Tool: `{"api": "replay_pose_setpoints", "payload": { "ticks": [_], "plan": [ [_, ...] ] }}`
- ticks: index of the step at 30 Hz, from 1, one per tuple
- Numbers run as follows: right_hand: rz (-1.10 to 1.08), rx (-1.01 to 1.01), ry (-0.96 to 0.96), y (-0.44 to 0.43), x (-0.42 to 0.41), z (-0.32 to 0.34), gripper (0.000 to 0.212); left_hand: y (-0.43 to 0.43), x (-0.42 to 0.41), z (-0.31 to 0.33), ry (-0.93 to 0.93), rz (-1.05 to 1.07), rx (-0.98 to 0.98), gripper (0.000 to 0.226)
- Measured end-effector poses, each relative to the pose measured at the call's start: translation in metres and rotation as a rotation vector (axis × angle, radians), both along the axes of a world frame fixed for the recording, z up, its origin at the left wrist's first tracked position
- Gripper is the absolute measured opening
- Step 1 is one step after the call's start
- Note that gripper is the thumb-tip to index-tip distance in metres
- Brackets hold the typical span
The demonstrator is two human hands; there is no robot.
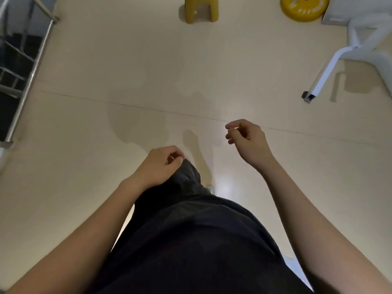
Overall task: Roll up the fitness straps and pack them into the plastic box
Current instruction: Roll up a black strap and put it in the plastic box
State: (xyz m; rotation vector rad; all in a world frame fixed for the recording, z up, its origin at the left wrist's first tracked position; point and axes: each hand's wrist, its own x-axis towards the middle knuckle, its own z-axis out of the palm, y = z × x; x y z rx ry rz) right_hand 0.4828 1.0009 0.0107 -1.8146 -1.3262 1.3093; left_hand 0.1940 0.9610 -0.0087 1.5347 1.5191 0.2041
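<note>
While you stand over the pale tiled floor (95, 66), your left hand (162, 164) hangs at lower centre of the frame. Its fingers are loosely curled with the thumb near the fingertips, and it holds nothing. It sits just beside the knee of your dark trousers (191, 240); whether it touches the cloth cannot be told. Your right hand (247, 141) hangs right of centre, apart from the left, fingers likewise loosely curled above the floor and holding nothing. Where the straps and the plastic box lie cannot be told from this view. At top centre stands a yellow stool (201, 9). At upper right lies a yellow disc (303, 7), and near it a white chair (327, 71) with one leg slanting down to the floor. A metal rack (36, 62) occupies the upper left edge.
</note>
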Motion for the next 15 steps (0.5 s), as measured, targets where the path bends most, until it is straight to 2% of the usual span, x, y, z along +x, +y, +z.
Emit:
{"api": "replay_pose_setpoints", "payload": {
  "ticks": [8,15],
  "plan": [
    [0.049,0.040,-0.056,0.239,0.021,-0.001,0.022,0.225,0.044,-0.021,-0.042,0.052,-0.010,0.013],
    [0.055,-0.049,-0.100,0.386,0.070,0.002,0.020,0.451,0.102,0.013,-0.104,0.063,0.069,0.018]
  ]
}}
